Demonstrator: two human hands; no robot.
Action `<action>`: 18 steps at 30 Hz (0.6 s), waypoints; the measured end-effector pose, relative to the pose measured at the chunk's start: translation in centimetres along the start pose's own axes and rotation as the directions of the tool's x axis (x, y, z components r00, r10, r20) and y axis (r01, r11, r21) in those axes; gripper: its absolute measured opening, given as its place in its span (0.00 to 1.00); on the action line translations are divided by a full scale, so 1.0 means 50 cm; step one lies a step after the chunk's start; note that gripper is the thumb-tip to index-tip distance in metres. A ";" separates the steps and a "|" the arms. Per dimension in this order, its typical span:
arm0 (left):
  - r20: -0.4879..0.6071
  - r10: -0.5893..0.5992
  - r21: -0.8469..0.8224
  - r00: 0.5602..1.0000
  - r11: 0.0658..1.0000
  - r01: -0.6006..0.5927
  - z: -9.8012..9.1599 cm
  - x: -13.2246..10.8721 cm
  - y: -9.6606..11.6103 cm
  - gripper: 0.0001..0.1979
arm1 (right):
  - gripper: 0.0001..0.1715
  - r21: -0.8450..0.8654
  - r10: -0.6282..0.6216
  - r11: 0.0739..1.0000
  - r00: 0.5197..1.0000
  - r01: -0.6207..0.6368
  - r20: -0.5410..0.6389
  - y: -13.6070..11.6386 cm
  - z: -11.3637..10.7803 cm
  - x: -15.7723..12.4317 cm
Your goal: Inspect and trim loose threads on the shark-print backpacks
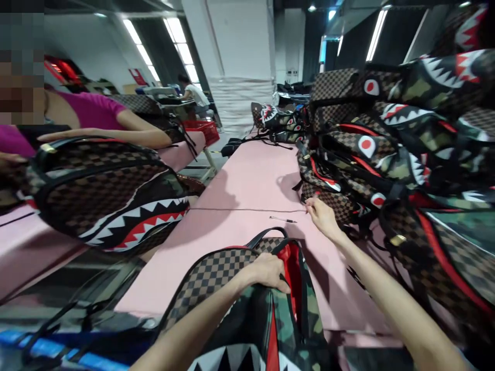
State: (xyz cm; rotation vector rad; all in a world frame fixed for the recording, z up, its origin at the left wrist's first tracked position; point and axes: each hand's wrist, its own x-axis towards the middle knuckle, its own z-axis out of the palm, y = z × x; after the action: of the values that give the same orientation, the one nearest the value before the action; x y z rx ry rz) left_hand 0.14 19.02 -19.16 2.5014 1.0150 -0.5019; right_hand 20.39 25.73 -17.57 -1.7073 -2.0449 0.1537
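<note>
Left grip [270, 271] closed on one near bag [251, 309] by its open edge, at the worktop [255, 175] edge

Head view: right grip [322, 214] curled beside the pile [386, 165]; whether anything is pinched cannot be told. If the left hold were loosened, the bag could be tipped off. One pen [284, 220] and one co-worker's bag [112, 185] are counted; the pile's cannot be.

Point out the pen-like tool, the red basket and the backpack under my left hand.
Pen-like tool [288, 221]: head view, its shaft.
Red basket [211, 133]: head view, its side wall.
Backpack [212, 269]: head view, its checkered panel.
</note>
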 end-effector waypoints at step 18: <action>-0.166 0.001 -0.174 0.986 0.984 -0.030 0.021 -0.001 -0.079 0.16 | 0.13 -0.160 0.087 0.987 0.926 -0.029 0.368 0.002 0.239 0.085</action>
State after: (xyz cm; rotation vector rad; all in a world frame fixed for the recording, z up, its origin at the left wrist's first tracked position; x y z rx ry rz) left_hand -2.95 21.08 -20.92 2.4205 1.0499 -0.1922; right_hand 14.98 32.30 -26.97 -1.9555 -2.3290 0.3790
